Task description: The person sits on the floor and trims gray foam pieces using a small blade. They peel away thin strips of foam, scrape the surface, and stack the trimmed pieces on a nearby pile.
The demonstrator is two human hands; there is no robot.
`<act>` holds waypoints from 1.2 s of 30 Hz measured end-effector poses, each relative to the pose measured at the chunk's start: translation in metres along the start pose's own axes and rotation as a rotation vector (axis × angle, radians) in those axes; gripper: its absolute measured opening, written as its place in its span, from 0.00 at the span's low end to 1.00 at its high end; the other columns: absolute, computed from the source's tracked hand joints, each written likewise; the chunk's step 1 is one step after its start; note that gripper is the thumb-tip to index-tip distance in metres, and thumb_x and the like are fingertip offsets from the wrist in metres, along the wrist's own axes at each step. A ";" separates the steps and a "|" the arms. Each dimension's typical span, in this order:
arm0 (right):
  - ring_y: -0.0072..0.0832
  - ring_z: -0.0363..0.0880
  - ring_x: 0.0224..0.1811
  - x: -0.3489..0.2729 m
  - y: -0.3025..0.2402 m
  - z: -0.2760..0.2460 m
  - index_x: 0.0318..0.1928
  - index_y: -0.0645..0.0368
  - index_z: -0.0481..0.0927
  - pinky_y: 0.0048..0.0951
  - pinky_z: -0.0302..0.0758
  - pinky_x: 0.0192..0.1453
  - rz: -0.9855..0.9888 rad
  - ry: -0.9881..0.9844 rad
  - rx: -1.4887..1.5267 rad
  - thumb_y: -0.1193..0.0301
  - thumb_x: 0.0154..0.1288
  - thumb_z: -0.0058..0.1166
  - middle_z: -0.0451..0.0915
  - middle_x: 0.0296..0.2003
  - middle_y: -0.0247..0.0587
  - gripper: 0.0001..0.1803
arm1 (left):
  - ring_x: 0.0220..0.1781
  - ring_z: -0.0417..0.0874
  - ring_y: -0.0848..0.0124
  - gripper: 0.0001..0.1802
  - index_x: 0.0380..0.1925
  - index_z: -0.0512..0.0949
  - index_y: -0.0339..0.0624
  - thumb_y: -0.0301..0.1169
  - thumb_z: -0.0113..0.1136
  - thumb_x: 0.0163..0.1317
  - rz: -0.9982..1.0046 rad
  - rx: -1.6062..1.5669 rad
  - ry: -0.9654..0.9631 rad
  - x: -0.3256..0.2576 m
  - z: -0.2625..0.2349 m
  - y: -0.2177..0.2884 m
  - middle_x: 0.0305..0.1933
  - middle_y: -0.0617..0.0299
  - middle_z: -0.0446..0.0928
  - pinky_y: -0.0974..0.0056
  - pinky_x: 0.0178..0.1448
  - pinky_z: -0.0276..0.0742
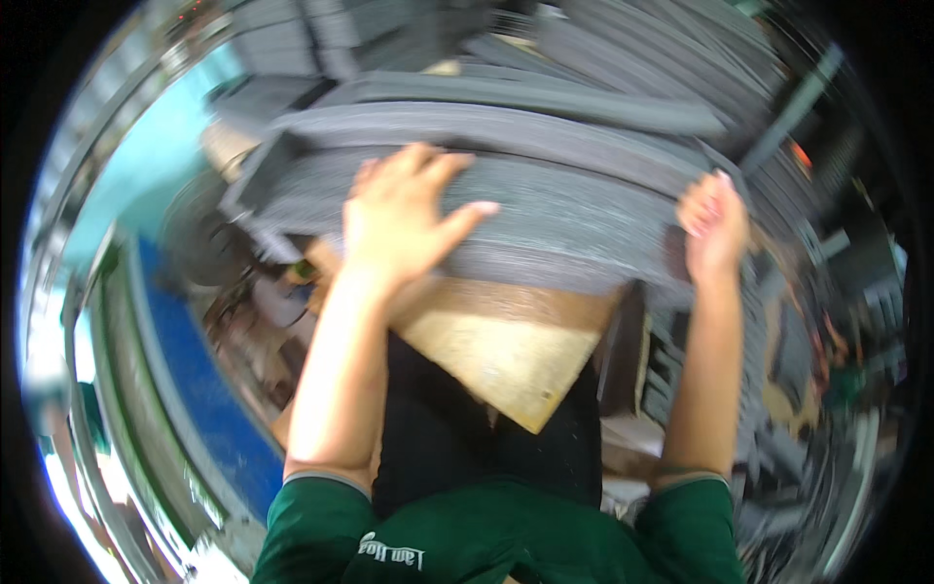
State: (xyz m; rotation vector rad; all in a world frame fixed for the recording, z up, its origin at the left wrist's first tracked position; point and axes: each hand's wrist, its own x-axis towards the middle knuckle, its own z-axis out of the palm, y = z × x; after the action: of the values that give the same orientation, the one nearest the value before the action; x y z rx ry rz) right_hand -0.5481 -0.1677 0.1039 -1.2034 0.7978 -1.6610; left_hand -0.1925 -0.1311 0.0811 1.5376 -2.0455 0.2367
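While the left hand (401,219) spreads over the grey shallow trough (564,214), fingers released, the right hand (716,222) sits at its right end. Right fingers clenched — can't tell on what.

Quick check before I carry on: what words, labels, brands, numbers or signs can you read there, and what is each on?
Green shirt: white lettering toward the left of the picture; I won't copy out its words.
Small red lights, upper left: too small and blurred to tell whether they form characters.
Grey tray-shaped piece and yellowish board: no lettering I can make out.
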 end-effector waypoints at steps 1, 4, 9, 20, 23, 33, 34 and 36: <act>0.18 0.51 0.19 -0.002 -0.005 -0.003 0.25 0.45 0.60 0.27 0.51 0.24 0.064 0.128 0.011 0.58 0.88 0.45 0.55 0.20 0.23 0.27 | 0.70 0.82 0.53 0.36 0.65 0.84 0.55 0.64 0.67 0.66 -0.009 -0.002 -0.033 -0.001 0.001 -0.001 0.62 0.58 0.82 0.48 0.77 0.74; 0.19 0.54 0.25 0.006 -0.058 -0.019 0.25 0.47 0.59 0.29 0.59 0.30 -0.316 -0.032 0.097 0.62 0.87 0.46 0.53 0.22 0.25 0.26 | 0.68 0.83 0.53 0.37 0.65 0.84 0.56 0.67 0.65 0.66 0.006 0.028 0.033 -0.001 0.004 -0.003 0.62 0.58 0.81 0.45 0.80 0.71; 0.17 0.56 0.25 -0.014 -0.058 -0.040 0.25 0.48 0.60 0.29 0.59 0.29 -0.755 0.332 -0.147 0.61 0.86 0.49 0.57 0.22 0.25 0.25 | 0.70 0.82 0.53 0.38 0.67 0.83 0.56 0.67 0.64 0.67 -0.031 0.011 0.022 -0.004 0.006 -0.006 0.63 0.58 0.80 0.42 0.83 0.67; 0.22 0.69 0.32 -0.055 -0.133 -0.011 0.39 0.57 0.77 0.29 0.69 0.41 -0.808 0.158 -0.242 0.62 0.85 0.53 0.72 0.31 0.31 0.14 | 0.72 0.81 0.54 0.37 0.67 0.83 0.54 0.64 0.65 0.68 -0.041 0.007 0.049 -0.006 0.011 0.001 0.64 0.57 0.80 0.42 0.83 0.66; 0.24 0.72 0.32 -0.054 -0.084 -0.030 0.38 0.58 0.79 0.32 0.71 0.40 -0.859 0.331 -0.361 0.61 0.82 0.57 0.76 0.30 0.34 0.15 | 0.71 0.81 0.53 0.35 0.66 0.83 0.53 0.63 0.65 0.68 0.021 -0.012 0.103 -0.004 0.013 0.003 0.65 0.56 0.81 0.44 0.81 0.68; 0.38 0.84 0.38 -0.007 0.012 0.004 0.31 0.58 0.80 0.43 0.78 0.43 -0.242 0.056 -0.840 0.58 0.64 0.76 0.84 0.31 0.40 0.19 | 0.75 0.77 0.45 0.34 0.70 0.81 0.43 0.55 0.61 0.76 0.319 0.133 0.199 -0.017 0.004 0.007 0.71 0.44 0.81 0.42 0.80 0.67; 0.42 0.83 0.47 -0.008 -0.015 0.002 0.34 0.55 0.81 0.45 0.77 0.50 -0.622 0.120 -1.067 0.58 0.61 0.78 0.85 0.40 0.39 0.19 | 0.75 0.77 0.44 0.35 0.70 0.81 0.42 0.56 0.63 0.74 0.369 0.112 0.237 -0.018 0.010 0.001 0.71 0.43 0.81 0.41 0.80 0.67; 0.47 0.77 0.64 -0.003 -0.060 -0.002 0.42 0.50 0.82 0.51 0.74 0.63 -0.999 0.075 -1.308 0.54 0.53 0.82 0.85 0.54 0.38 0.24 | 0.75 0.77 0.42 0.38 0.70 0.81 0.40 0.57 0.68 0.71 0.448 0.109 0.309 -0.027 0.018 -0.015 0.71 0.41 0.81 0.38 0.81 0.67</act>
State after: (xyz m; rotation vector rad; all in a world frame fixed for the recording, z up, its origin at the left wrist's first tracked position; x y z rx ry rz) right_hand -0.5676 -0.1420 0.1549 -2.7823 1.5919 -1.8910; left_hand -0.1795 -0.1220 0.0493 1.0035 -2.1207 0.7191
